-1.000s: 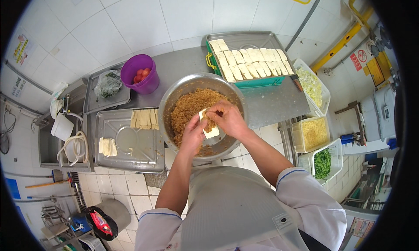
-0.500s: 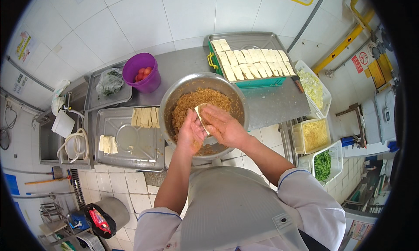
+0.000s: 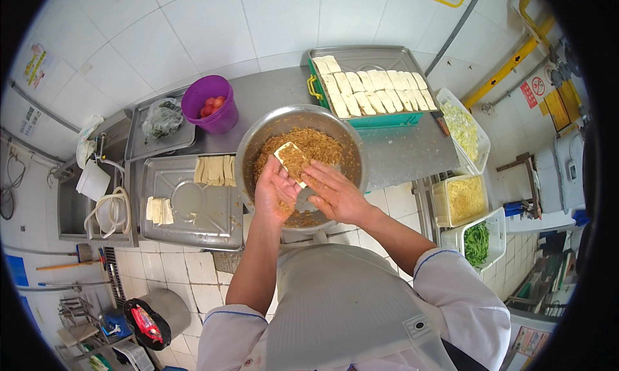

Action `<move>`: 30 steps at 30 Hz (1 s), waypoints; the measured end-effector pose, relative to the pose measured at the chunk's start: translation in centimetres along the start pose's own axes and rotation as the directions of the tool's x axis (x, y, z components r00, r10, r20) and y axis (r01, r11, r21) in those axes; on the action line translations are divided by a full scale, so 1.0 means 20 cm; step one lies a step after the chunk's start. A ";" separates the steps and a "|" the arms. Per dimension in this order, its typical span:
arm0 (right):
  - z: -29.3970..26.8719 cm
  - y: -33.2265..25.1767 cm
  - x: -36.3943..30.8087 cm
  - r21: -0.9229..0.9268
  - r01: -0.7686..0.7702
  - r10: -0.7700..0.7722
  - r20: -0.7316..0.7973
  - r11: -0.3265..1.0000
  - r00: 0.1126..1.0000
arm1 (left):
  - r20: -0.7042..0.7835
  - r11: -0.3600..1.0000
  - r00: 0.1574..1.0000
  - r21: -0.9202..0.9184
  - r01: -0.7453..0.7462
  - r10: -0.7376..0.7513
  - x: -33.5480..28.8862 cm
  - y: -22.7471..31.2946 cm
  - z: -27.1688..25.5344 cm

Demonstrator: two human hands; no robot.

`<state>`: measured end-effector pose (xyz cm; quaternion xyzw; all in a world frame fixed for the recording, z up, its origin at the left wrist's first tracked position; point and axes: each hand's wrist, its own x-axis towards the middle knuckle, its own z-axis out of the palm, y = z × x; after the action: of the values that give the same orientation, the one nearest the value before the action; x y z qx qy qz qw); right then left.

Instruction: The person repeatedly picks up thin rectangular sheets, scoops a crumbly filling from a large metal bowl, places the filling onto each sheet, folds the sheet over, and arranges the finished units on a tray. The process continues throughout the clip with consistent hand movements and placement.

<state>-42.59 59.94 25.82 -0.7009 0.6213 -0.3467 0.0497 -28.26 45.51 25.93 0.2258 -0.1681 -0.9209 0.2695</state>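
My left hand point(image 3: 274, 194) holds a pale rectangular wrapper sheet point(image 3: 279, 154), its palm up and its fingers beneath. A layer of brown crumbly filling point(image 3: 294, 158) covers most of the sheet's upper face, leaving a pale border. Against the sheet's lower right edge rest the stretched fingers of my right hand point(image 3: 335, 192), which is smeared with filling. Both hands are over a large steel bowl point(image 3: 353, 136) of the same brown filling point(image 3: 313, 139). I cannot tell what the sheet is made of.
Left of the bowl, a steel tray point(image 3: 155, 177) carries two groups of pale sheets. Behind stands a purple bucket point(image 3: 222, 119) of tomatoes. At the back right, rows of pale folded pieces point(image 3: 380, 90) lie on a tray atop a green crate point(image 3: 387, 122). Vegetable tubs point(image 3: 493, 239) line the right.
The sheet has turned from nearly edge-on to lying flatter, so its filling shows. My right hand has slid from over the sheet to its lower right edge.
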 end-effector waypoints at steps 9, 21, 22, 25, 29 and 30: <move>0.14 -0.05 0.11 0.441 -0.447 0.563 -0.175 0.778 0.807 | 0.085 0.997 0.995 -0.063 -0.039 0.045 -0.01 -0.05 0.02; 0.29 0.15 0.01 0.697 -0.552 0.705 0.093 0.458 0.703 | 0.046 0.984 0.986 -0.079 -0.159 0.163 -0.03 0.06 -0.07; 0.32 0.21 -0.03 0.566 -0.683 0.712 0.223 0.461 0.665 | 0.018 0.980 0.982 -0.075 -0.185 0.187 -0.04 0.09 -0.08; 0.59 0.36 -0.09 0.147 -0.812 0.614 0.582 0.565 0.533 | -0.033 0.964 0.968 -0.095 -0.249 0.247 -0.09 0.19 -0.13; 1.04 0.38 -0.15 0.008 -0.861 0.610 0.703 0.508 0.366 | -0.080 0.940 0.945 -0.100 -0.325 0.318 -0.18 0.28 -0.22; 1.13 0.35 -0.18 0.060 -0.829 0.607 0.652 0.556 0.454 | -0.100 0.934 0.937 -0.098 -0.344 0.335 -0.21 0.30 -0.24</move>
<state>-36.07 53.43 3.83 -0.4073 0.7394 -0.1778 0.5058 -20.18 42.16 25.80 0.2150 -0.1408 -0.8585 0.4438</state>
